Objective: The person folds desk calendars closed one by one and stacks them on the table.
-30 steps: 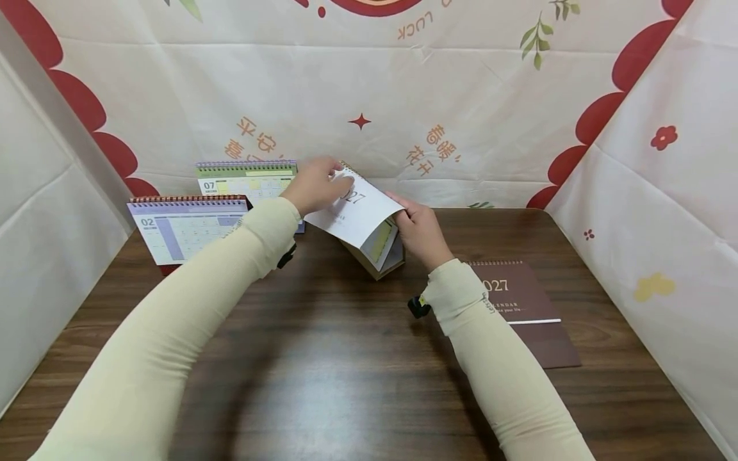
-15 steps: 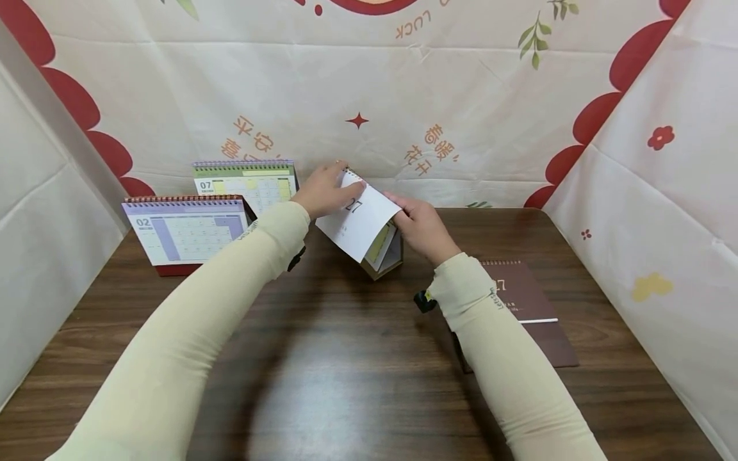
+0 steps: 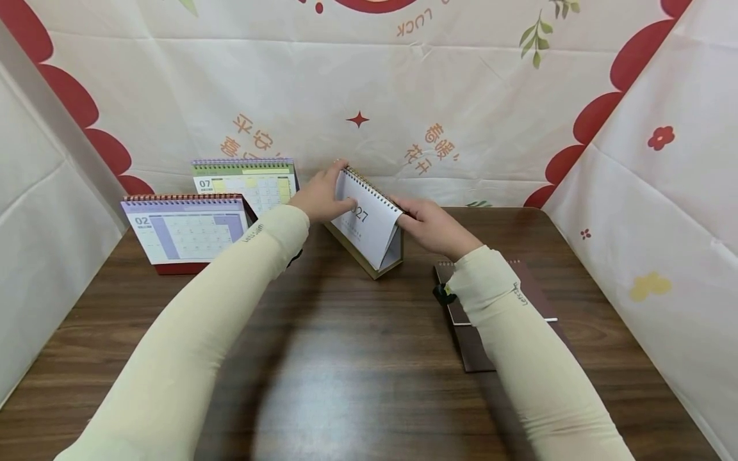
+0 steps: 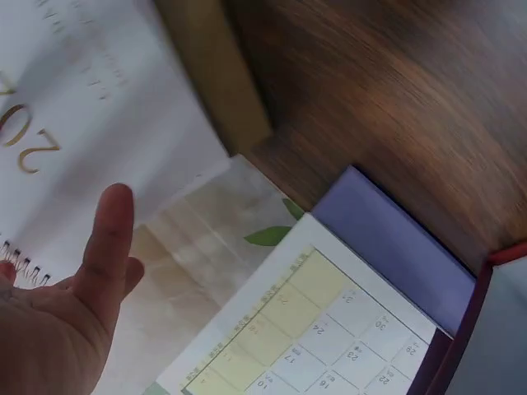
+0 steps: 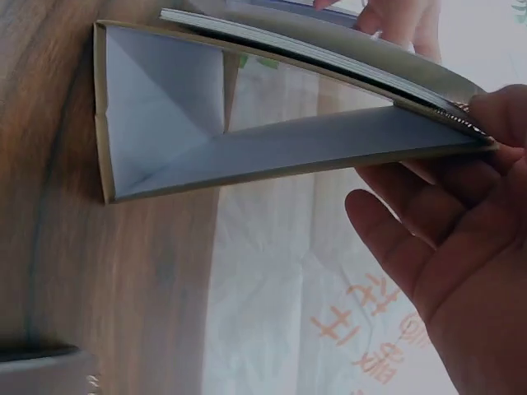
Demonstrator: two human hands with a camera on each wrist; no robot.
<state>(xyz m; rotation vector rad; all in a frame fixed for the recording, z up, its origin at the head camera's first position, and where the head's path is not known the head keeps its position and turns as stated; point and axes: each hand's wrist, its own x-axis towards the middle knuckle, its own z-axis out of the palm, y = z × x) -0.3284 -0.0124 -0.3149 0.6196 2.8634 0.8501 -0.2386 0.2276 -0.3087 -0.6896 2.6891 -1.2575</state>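
A white-paged desk calendar (image 3: 364, 218) with a gold-brown folded stand is upright on the table, turned at an angle, its ring spine on top. At its upper left end is my left hand (image 3: 319, 195), thumb in front of the cover page and fingers at the spine. My right hand (image 3: 432, 225) pinches the upper right corner, thumb on the front side and fingers behind. The right wrist view shows the hollow triangular stand (image 5: 165, 115) and the pages lying against its front. In the left wrist view, my left thumb (image 4: 107, 239) is extended before the white page.
Left stand a purple calendar (image 3: 187, 230) showing 02 and, behind it, a green one (image 3: 245, 182) showing 07. A flat brown calendar (image 3: 475, 349) lies under my right forearm. A printed cloth (image 3: 496, 96) rises behind the table (image 3: 340, 365).
The white cover page, lifted and curved forward earlier, now lies down against the stand. My right hand has shifted slightly right and turned; my left hand stays near the upper left end.
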